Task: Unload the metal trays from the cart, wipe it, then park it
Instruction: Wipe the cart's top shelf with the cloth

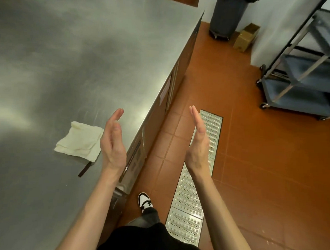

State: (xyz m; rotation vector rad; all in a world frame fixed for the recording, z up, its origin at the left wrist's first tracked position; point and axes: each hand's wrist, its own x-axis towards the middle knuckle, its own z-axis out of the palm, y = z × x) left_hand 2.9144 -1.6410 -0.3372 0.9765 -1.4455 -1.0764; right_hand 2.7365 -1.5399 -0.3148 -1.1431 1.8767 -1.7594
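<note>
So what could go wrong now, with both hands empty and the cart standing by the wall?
1. The cloth lies on the steel counter, held by neither the left hand nor the right hand; it may be forgotten there.
2. The cart has wheels; it could roll away from the wall.
3. The floor drain grate runs beside the foot: possible trip or slip.

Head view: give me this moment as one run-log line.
left hand: open, empty | right hand: open, empty | cloth: on steel counter | cart: by wall, no metal trays visible
</note>
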